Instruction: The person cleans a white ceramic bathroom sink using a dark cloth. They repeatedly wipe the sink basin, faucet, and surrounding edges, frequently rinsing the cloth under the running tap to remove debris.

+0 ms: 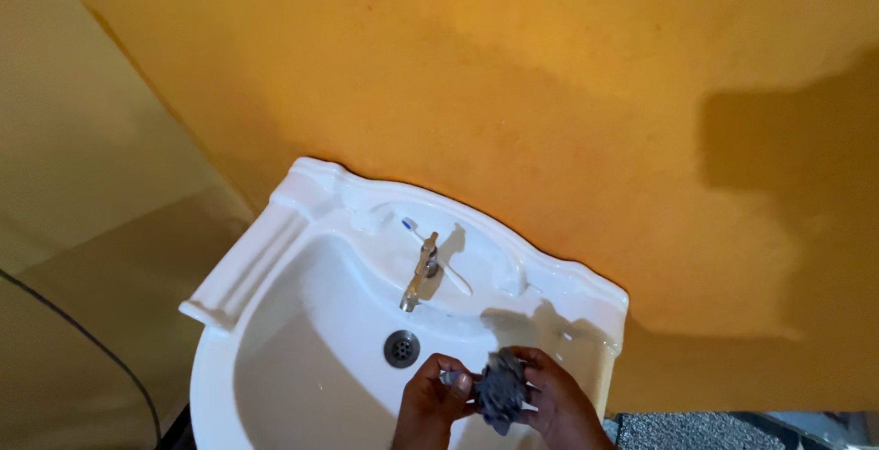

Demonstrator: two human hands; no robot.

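Observation:
Both my hands are over the bowl of a white wall-mounted sink [238,276], near its front right. My right hand [554,400] grips a crumpled grey cloth [501,390], bunched between the two hands. My left hand [430,400] pinches the cloth's left side, fingers closed on it. A metal tap [419,276] stands at the back of the bowl, just beyond my hands, with the round drain [401,347] below its spout. A white toothbrush with a blue head [438,253] lies on the ledge behind the tap.
An orange-yellow wall [549,93] rises behind the sink, meeting a paler wall [82,157] at left. A dark cable [92,345] runs down the left wall. A grey speckled mat [687,432] shows at lower right.

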